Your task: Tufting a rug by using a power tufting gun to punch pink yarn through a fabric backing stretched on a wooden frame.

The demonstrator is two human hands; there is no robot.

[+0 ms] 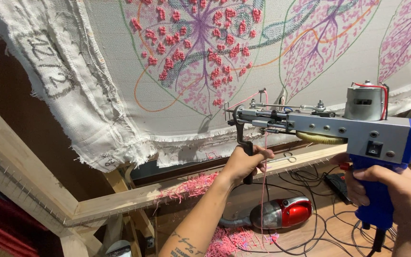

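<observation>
Tool: tufting gun (338, 126), grey body with blue grip, held level in both hands just in front of the cloth.
Left hand: left hand (244, 162) wrapped tight around the black front handle (243, 140).
Right hand: right hand (396, 192) clenched on the blue rear grip, below the motor.
Yarn: pink yarn (264, 157) hangs past the left hand.
Cloth: stretched cloth (120, 76) with pink tufts, above both hands.
Floor: red vacuum (281, 213) below the left hand.
</observation>
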